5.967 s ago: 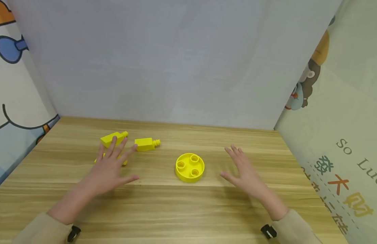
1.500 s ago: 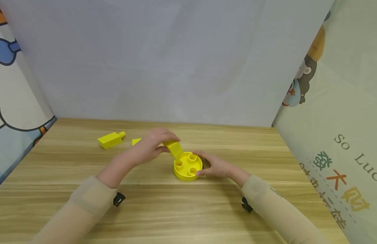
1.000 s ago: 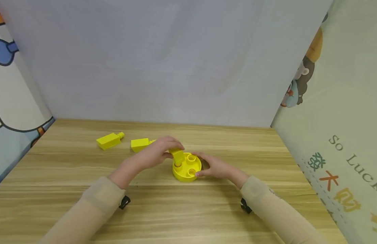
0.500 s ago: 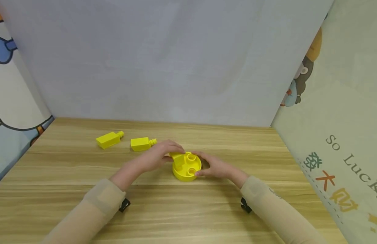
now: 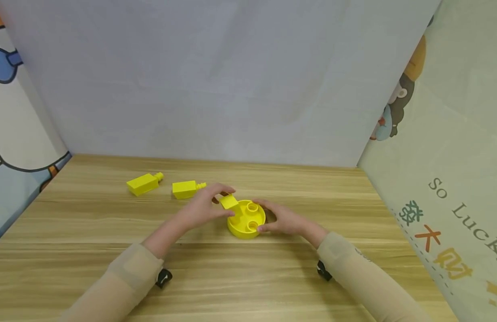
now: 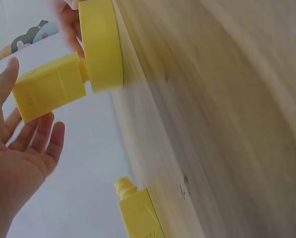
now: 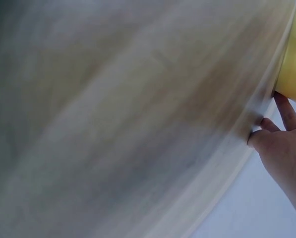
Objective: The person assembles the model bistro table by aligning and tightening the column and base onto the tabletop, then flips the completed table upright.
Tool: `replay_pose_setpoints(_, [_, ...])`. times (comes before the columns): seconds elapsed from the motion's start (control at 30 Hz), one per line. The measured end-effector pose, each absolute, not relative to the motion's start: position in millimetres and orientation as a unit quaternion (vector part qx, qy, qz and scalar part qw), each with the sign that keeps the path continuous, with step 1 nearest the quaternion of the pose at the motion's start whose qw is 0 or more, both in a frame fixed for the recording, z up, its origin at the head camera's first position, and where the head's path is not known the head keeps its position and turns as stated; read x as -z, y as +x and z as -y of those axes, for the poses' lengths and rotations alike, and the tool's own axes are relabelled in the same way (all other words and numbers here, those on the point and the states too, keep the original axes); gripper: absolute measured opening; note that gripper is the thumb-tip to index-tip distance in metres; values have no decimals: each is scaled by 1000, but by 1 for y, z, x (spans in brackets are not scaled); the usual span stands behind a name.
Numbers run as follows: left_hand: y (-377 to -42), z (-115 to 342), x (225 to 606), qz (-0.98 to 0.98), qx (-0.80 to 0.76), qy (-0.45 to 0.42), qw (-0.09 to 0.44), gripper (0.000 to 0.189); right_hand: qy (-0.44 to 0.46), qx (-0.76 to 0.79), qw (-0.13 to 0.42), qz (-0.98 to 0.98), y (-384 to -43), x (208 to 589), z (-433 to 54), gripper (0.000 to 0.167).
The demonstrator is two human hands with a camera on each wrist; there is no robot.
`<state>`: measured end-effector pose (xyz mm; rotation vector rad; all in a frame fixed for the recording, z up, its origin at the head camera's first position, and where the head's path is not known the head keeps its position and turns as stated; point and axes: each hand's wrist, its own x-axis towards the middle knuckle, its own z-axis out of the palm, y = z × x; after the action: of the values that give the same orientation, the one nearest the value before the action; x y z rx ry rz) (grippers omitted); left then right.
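"Table of pale wood grain filled the lower scene; near its middle sat a round base, yellow and shallow-walled, with a standing block, also yellow, set neck-down at the base's left side."

"How did the hands lie?"

"The left hand was spread loosely about the top of the standing block, thumb on the near side, fingers on the far side; whether every tip touched could not be told. The right hand gripped the base's right rim between thumb and fingers."

"Was the standing block upright?"

"No, it leaned outward to the left, and the left wrist view showed a bit of neck between it and the base. Whether the lean was by design was unclear."

"And the other pieces?"

"A middle block lay just beyond the left hand, with a far-left block apart from it; both had ridged necks pointing right."

"What did good work call for?"

"Those ridges suggested a thread, so short turns with a light regrip seemed best, neck in line with its seat; a crooked start would probably have jammed. The right hand needed to stop the base spinning, fingertips clear of the two bare sockets."
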<state>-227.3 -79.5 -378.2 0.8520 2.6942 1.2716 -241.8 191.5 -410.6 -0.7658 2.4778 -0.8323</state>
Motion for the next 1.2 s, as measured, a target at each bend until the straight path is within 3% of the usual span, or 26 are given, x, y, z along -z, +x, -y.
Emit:
replay_pose_setpoints(0.2, [-224,75,380,-871,-434,231,-17,41,-275,304,207,-888,-242,410,-191,80])
replay_pose_setpoints(0.43, [-227,75,381,-865,-432,253,-31,36,-272,313,210,-885,-241,409,-190,81])
replay_pose_setpoints(1.2, [-240,91,387,-843,-410,342,65,36,-266,307,211,-889,-239,409,-191,81])
